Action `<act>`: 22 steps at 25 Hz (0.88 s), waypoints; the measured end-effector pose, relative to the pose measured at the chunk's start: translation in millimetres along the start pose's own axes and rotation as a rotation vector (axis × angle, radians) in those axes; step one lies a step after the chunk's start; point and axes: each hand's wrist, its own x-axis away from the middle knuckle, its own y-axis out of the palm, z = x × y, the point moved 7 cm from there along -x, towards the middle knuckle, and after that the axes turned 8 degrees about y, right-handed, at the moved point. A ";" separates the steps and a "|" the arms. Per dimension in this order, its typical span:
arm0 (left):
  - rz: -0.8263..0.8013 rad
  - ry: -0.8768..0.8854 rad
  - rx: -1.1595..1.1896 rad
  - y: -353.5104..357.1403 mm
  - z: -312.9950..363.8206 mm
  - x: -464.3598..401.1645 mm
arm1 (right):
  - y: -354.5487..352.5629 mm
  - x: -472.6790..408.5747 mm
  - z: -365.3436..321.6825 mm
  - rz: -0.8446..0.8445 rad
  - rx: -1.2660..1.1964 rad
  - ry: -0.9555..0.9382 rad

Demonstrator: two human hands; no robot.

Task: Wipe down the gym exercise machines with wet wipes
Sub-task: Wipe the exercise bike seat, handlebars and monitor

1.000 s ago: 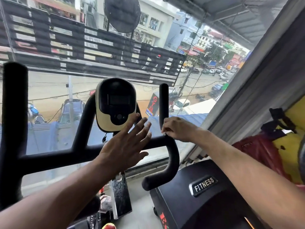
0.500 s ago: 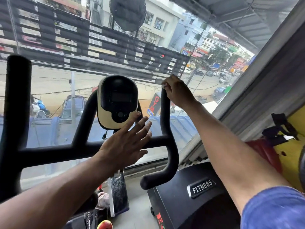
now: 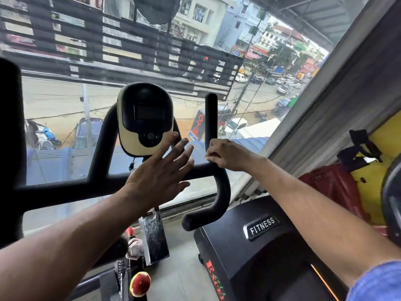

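An exercise bike's black handlebar [image 3: 65, 192] fills the foreground, with a cream and black console [image 3: 145, 118] at its middle. My right hand [image 3: 227, 155] grips the base of the right upright grip [image 3: 211, 118], fingers curled round the bar; a sliver of white shows at the fingertips, and I cannot tell whether it is a wipe. My left hand [image 3: 160, 172] hovers in front of the crossbar just below the console, fingers straight and spread, holding nothing.
A black treadmill [image 3: 271, 246] marked FITNESS stands at the lower right. A red knob [image 3: 140, 283] sits on the bike frame below. A large window [image 3: 65, 94] lies straight ahead over a street. Yellow wall and red bag [image 3: 332, 187] are at the right.
My right hand has slid down the right upright grip from its top to its base. The left hand has stayed in place by the console.
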 end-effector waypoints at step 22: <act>-0.008 0.006 0.006 2.4 2.8 -0.3 | -136.5 -102.0 35.5 0.253 -0.247 0.224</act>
